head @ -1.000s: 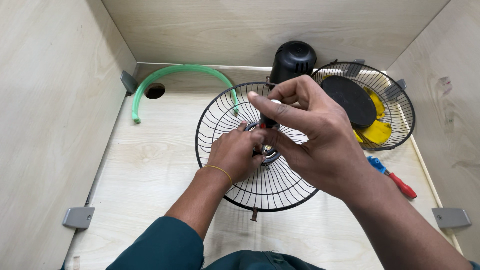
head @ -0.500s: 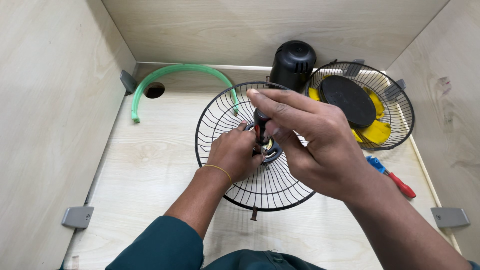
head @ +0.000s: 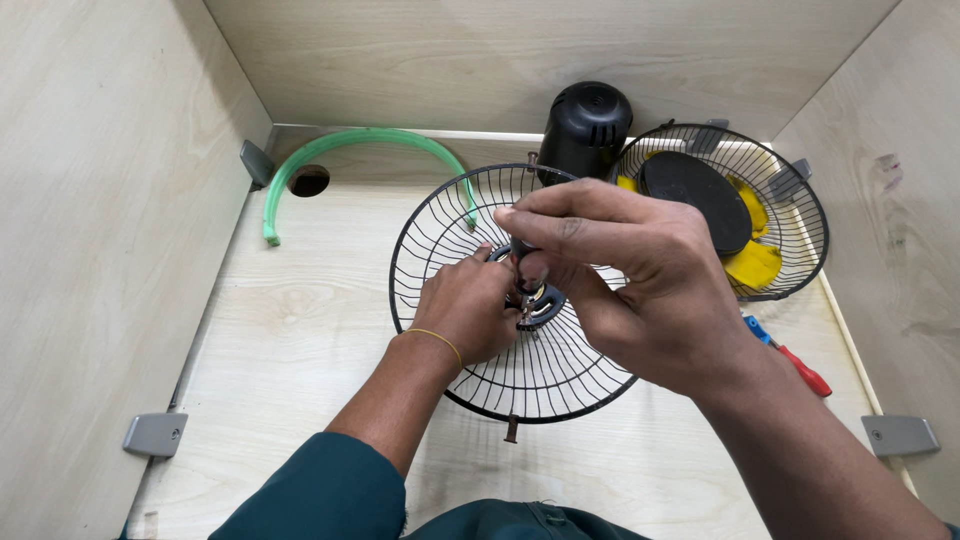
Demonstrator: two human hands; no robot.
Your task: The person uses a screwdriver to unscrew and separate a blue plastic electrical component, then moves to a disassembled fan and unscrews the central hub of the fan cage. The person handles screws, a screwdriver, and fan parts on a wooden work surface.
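in the centre of the frame a round black wire fan guard (head: 470,350) lies flat on the pale wooden floor (head: 290,340) of a box-like bay. the left hand (head: 465,310) rests on its hub, fingers closed around the small black ring (head: 545,305) there. the right hand (head: 640,275) pinches a dark slim tool handle (head: 522,250) upright over the same hub. upper right, a second wire guard (head: 790,215), cupped like a basket, holds a yellow fan blade (head: 755,262) with a black centre cap. a black motor housing (head: 587,125) stands between the guards.
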